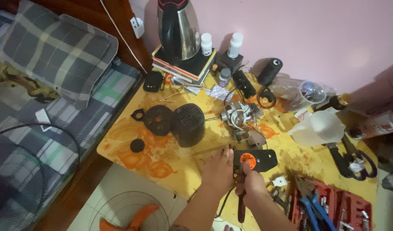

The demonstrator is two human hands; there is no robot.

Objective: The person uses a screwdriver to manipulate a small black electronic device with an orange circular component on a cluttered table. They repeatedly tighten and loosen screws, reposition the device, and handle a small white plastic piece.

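My left hand rests on the yellow flowered table and touches the left end of a black switch plate with an orange knob. Pressed against the same plate from below, my right hand grips a dark-handled tool whose tip is hidden. Just beyond the plate lies a bare fan motor with a shaft. A black motor housing and a round black grille cap lie to the left.
A kettle on books, white bottles, a power strip and a black thread spool line the wall. A white jug, scissors and a red tool case sit right. A bed and fan guards are left.
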